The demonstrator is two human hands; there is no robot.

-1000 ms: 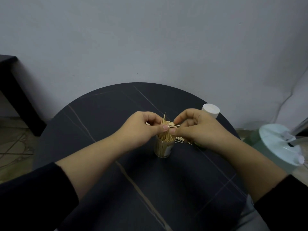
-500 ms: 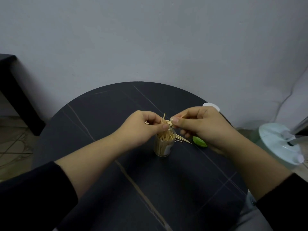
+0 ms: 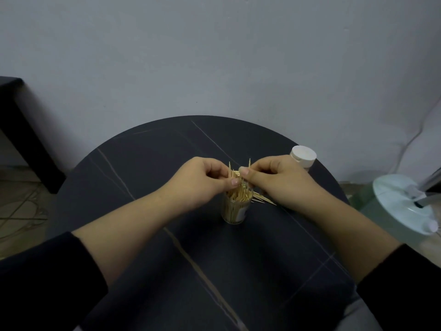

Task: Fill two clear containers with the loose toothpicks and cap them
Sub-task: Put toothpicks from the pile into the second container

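left sleeve: black, plain, long-sleeved fabric; cuff ends partway along forearm, edge soft and slightly rounded. right sleeve: same black, same plain look, cuff also ends well short of wrist (likely one garment, cannot confirm). forearms uncovered from cuffs to wrists. left hand: bare, thumbnail short with faint sheen. right hand: bare, thumbnail short, trimmed close to fingertip. weave, seams and any print on sleeves too dark to make out.
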